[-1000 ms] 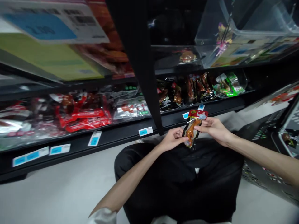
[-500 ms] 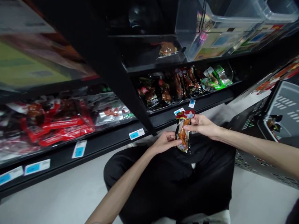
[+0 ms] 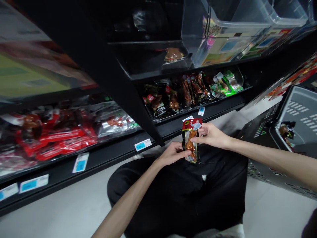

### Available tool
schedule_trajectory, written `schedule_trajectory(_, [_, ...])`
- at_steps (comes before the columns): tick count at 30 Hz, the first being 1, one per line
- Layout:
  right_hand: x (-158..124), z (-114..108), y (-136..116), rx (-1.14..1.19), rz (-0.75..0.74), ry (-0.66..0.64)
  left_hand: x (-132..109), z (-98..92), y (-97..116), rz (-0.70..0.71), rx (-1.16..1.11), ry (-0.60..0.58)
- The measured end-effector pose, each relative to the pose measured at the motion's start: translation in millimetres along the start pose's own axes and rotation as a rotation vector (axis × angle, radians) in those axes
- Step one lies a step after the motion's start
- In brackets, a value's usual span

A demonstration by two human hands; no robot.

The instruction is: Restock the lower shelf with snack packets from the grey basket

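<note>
A vacuum-sealed snack pack (image 3: 190, 139) with a red top and a brown drumstick-like piece of meat showing through it is held upright above my lap. My left hand (image 3: 173, 153) grips its lower left side, thumb across the front. On the upper right side, my right hand (image 3: 212, 135) pinches it, thumb also on the front. The fingers behind the pack are partly hidden. Just beyond it, a low shelf bin holds dark packs of brown meat (image 3: 174, 99) and green-and-clear packs (image 3: 226, 84).
To my right stands a grey shopping basket (image 3: 268, 132) with some packs inside. Red packs (image 3: 61, 135) lie on the lower left shelf, its edge lined with price tags (image 3: 34, 183). Clear plastic bins (image 3: 237, 24) sit above. A black upright post (image 3: 133, 96) divides the shelves.
The pack has turned slightly, so its red top faces me more fully. Both hands keep hold of it. The whole view has shifted a little.
</note>
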State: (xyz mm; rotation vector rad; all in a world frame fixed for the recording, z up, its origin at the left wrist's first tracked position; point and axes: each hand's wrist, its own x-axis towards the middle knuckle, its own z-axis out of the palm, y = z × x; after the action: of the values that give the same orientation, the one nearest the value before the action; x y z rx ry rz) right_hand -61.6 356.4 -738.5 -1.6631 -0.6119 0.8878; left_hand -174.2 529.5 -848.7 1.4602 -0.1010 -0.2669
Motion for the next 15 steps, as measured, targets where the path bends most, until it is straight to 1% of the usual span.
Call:
schedule_trajectory(6, [0.5, -0.8, 2.8, 0.005, -0.061, 0.059, 1.4, -1.9, 1.5, 0.026, 0.052, 0.093])
schedule_trajectory(10, [0.3, -0.6, 2.5, 0.040, -0.102, 0.072, 2.3, -2.1, 0.0, 0.024, 0.061, 0.139])
schedule_trajectory(15, [-1.5, 0.3, -1.6, 0.110, -0.063, 0.062, 3.0, -2.0, -2.6, 0.030, 0.051, 0.128])
